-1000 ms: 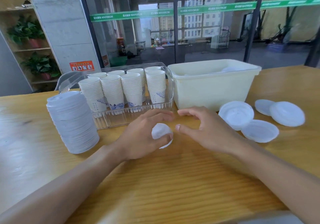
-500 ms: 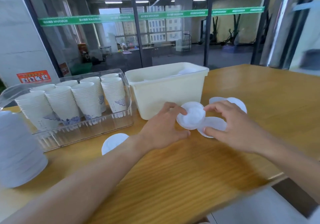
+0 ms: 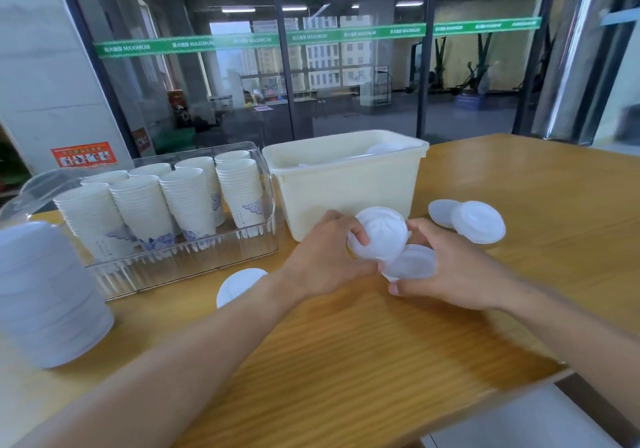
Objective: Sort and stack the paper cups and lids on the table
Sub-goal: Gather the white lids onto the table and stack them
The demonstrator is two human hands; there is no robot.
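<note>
a white lid (image 3: 381, 233) sits tilted above the bench (image 3: 346, 343), pinched by the left hand (image 3: 325, 257). the right hand (image 3: 446, 271) grips a second lid (image 3: 414, 264) just below it. two more lids (image 3: 467, 220) lie right; stacked cups (image 3: 166, 201) fill a clear tray (image 3: 194, 260).

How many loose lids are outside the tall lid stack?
5: one in the left hand, one under the right hand, two overlapping at right, one beside the clear tray. The bin may hide more.

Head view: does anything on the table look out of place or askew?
One lid lies alone near the clear cup tray, apart from the tall lid stack. Two more lids sit overlapped beside the cream bin. Nothing looks spilled or damaged.
</note>
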